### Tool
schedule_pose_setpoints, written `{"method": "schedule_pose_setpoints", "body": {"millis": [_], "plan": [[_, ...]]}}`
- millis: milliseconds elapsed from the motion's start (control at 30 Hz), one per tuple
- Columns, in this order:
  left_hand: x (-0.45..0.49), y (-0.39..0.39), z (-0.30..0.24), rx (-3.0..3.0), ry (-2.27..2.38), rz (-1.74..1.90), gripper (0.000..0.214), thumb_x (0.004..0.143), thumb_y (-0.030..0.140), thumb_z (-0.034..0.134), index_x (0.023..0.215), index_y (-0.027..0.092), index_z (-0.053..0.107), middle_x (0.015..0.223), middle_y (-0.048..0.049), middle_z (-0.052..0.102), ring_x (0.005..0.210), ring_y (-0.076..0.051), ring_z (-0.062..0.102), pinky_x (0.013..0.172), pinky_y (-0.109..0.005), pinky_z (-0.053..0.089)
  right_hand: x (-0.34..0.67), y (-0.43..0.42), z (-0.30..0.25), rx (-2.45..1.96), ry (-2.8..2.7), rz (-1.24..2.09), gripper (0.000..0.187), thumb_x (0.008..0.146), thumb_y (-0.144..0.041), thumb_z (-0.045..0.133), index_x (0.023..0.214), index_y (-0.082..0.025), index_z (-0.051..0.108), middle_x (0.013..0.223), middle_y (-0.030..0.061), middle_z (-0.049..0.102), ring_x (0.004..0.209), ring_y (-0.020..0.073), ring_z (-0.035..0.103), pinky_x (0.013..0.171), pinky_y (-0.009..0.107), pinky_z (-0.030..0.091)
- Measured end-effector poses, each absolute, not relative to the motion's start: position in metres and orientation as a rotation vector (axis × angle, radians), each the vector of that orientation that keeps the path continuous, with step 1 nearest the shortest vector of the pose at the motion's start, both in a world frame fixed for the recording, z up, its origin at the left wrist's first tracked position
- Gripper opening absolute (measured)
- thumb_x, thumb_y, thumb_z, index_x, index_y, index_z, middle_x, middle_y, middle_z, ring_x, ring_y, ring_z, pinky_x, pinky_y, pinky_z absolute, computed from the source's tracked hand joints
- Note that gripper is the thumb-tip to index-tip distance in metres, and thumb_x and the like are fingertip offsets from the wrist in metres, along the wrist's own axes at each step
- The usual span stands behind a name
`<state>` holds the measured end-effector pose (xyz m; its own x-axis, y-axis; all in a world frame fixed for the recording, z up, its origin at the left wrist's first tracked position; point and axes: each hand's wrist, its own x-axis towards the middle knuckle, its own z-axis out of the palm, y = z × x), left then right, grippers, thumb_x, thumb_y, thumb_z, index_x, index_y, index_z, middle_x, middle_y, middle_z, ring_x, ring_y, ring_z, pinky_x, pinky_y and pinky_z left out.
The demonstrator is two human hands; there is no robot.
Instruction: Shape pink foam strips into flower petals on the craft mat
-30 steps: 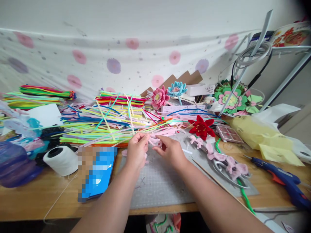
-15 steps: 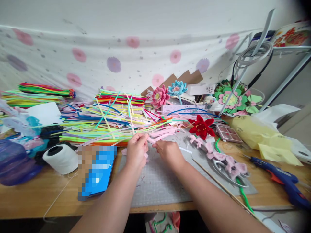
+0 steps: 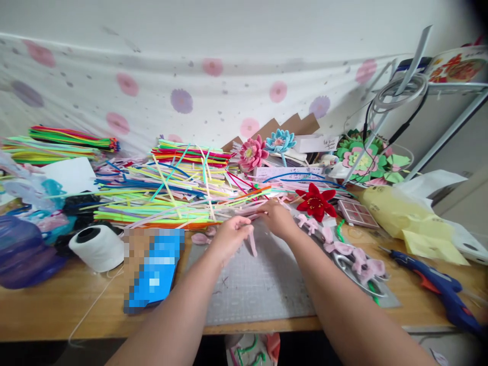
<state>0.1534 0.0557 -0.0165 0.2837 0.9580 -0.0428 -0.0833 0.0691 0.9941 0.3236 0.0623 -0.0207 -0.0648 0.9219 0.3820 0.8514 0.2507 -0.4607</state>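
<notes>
My left hand (image 3: 231, 236) hovers over the grey cutting mat (image 3: 259, 284), fingers pinched on a short bent pink pipe cleaner piece (image 3: 252, 244) that hangs from them. My right hand (image 3: 277, 217) reaches further back, its fingers closed among the loose pink pipe cleaners (image 3: 263, 207) at the front edge of the big multicoloured pile (image 3: 168, 188). A small pink petal piece (image 3: 200, 238) lies on the table left of my left hand.
A white thread spool (image 3: 97, 248) and a blue phone (image 3: 154, 269) lie left. A red flower (image 3: 316, 201), a pink blossom branch (image 3: 354, 256), a palette (image 3: 357, 212) and a blue glue gun (image 3: 438, 290) lie right. Finished flowers (image 3: 253, 152) stand behind.
My right hand has moved away from the left hand, back and right into the pink pipe cleaners. My left hand has shifted slightly right and lower, still holding its pink piece.
</notes>
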Motion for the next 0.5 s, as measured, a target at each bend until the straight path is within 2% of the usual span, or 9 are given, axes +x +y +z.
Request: {"method": "schedule_pose_setpoints", "body": {"millis": [100,233,300,400,500], "plan": [[0.151,0.059,-0.012,1.178,0.941,1.084,0.016,0.067,0.031,0.063,0.066,0.016,0.057,0.051,0.0052,0.048,0.034,-0.004,0.030,0.033,-0.016,0.017,0.318,0.074,-0.028,-1.666,-1.901,0.133,0.014,0.073,-0.012,0.059,0.081,-0.018,0.070,0.094,0.0120,0.064,0.097,0.0254,0.053,0.085,0.035,0.039],[0.147,0.062,-0.008,1.109,0.948,1.202,0.019,0.069,0.032,0.060,0.064,0.017,0.049,0.052,0.0062,0.046,0.035,-0.003,0.030,0.034,-0.015,0.018,0.320,0.075,-0.033,-1.642,-1.792,0.166,0.010,0.073,-0.011,0.055,0.068,-0.016,0.062,0.092,0.0131,0.059,0.096,0.0254,0.051,0.084,0.036,0.039],[0.147,0.062,-0.008,1.095,0.951,1.225,0.019,0.068,0.032,0.062,0.064,0.017,0.049,0.050,0.0069,0.045,0.035,-0.003,0.029,0.034,-0.015,0.018,0.323,0.071,-0.031,-1.582,-1.714,0.208,0.008,0.074,-0.014,0.052,0.071,-0.016,0.058,0.090,0.0109,0.058,0.090,0.0228,0.052,0.082,0.036,0.040],[0.149,0.059,-0.009,1.121,0.932,1.172,0.018,0.066,0.030,0.064,0.065,0.015,0.055,0.049,0.0064,0.047,0.034,-0.002,0.029,0.034,-0.015,0.016,0.321,0.062,-0.024,-1.460,-1.605,0.337,0.009,0.080,-0.024,0.045,0.078,-0.017,0.051,0.080,0.0060,0.057,0.073,0.0172,0.053,0.070,0.032,0.044],[0.152,0.053,-0.009,1.177,0.875,1.020,0.023,0.066,0.034,0.067,0.063,0.012,0.062,0.050,0.0010,0.054,0.033,-0.002,0.032,0.033,-0.016,0.017,0.307,0.049,-0.016,-1.288,-1.523,0.510,0.014,0.085,-0.032,0.039,0.082,-0.019,0.045,0.077,0.0030,0.058,0.062,0.0128,0.052,0.060,0.026,0.045]]}}
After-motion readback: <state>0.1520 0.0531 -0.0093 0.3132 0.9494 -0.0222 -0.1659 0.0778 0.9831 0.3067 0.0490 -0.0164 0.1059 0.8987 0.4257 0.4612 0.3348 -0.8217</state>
